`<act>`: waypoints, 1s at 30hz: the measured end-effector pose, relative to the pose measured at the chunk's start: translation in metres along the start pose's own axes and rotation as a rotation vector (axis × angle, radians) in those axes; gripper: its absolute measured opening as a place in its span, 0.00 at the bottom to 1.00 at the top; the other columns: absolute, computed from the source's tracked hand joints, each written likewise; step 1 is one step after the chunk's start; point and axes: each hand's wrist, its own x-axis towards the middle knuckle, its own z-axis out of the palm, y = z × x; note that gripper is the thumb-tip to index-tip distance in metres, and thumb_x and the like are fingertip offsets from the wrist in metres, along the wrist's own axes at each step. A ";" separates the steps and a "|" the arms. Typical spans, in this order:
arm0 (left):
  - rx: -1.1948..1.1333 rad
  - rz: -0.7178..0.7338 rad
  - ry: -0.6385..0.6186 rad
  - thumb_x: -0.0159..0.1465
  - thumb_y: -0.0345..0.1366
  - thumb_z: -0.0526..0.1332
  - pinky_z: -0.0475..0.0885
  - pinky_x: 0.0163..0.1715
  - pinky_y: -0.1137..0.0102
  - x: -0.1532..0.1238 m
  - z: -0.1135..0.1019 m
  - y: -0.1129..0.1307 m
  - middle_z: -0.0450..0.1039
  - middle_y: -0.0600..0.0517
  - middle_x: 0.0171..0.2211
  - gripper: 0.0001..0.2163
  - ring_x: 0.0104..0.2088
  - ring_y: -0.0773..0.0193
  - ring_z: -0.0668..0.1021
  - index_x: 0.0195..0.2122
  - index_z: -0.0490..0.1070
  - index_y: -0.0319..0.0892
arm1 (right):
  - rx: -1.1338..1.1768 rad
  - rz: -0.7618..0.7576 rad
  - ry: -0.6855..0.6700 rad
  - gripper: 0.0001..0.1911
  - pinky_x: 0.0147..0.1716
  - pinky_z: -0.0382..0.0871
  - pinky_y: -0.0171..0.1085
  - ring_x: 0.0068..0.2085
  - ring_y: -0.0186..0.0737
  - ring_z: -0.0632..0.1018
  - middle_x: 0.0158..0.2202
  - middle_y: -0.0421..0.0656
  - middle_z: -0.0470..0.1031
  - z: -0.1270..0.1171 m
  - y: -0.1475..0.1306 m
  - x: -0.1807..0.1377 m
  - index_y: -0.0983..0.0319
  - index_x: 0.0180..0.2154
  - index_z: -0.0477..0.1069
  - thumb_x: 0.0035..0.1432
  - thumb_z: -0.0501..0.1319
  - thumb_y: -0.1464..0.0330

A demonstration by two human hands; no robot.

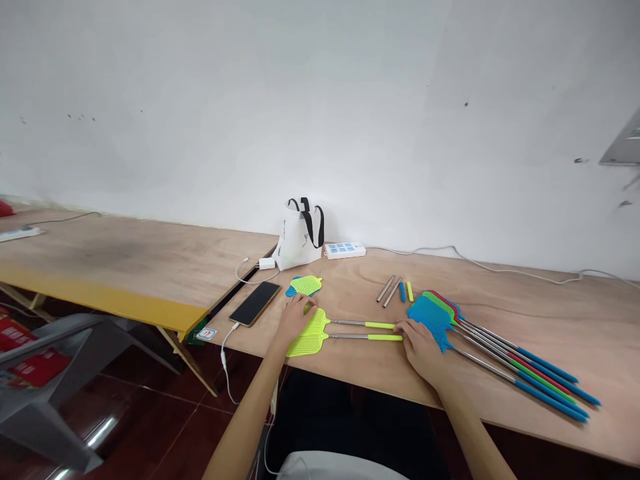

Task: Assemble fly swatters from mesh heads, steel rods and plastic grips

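Two yellow-green fly swatters (306, 344) lie side by side on the table, heads to the left and handles to the right. My left hand (296, 316) rests on the head of the farther one, its fingers stretched over the mesh. At the other end, my right hand (419, 343) has its fingers closed at the tip of the farther handle (380, 325), close to the end of the nearer one. Just beyond my left hand are a loose yellow-green swatter head (306, 286) and a blue head (291, 291) partly beneath it.
Several assembled swatters (520, 360) in blue, green and red are stacked on the right. Metal tubes (385, 289) and short coloured grips (409, 291) lie behind. A phone (255, 303), a white bag (299, 237) and a power strip (345, 250) stand farther left and back.
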 end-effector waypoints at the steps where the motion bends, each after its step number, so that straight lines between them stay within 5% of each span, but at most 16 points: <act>1: 0.000 0.001 0.002 0.69 0.38 0.58 0.66 0.52 0.57 0.000 0.000 0.000 0.75 0.48 0.45 0.07 0.49 0.52 0.75 0.39 0.75 0.45 | 0.002 0.000 0.001 0.16 0.52 0.69 0.48 0.49 0.46 0.77 0.47 0.45 0.77 0.000 0.000 0.000 0.55 0.42 0.71 0.63 0.48 0.76; 30: 0.019 0.015 -0.008 0.69 0.39 0.58 0.66 0.54 0.58 0.002 0.003 -0.007 0.74 0.49 0.45 0.06 0.49 0.53 0.75 0.40 0.75 0.46 | -0.028 -0.005 0.018 0.17 0.51 0.69 0.46 0.47 0.45 0.77 0.46 0.44 0.78 -0.006 -0.009 0.002 0.55 0.42 0.71 0.63 0.48 0.77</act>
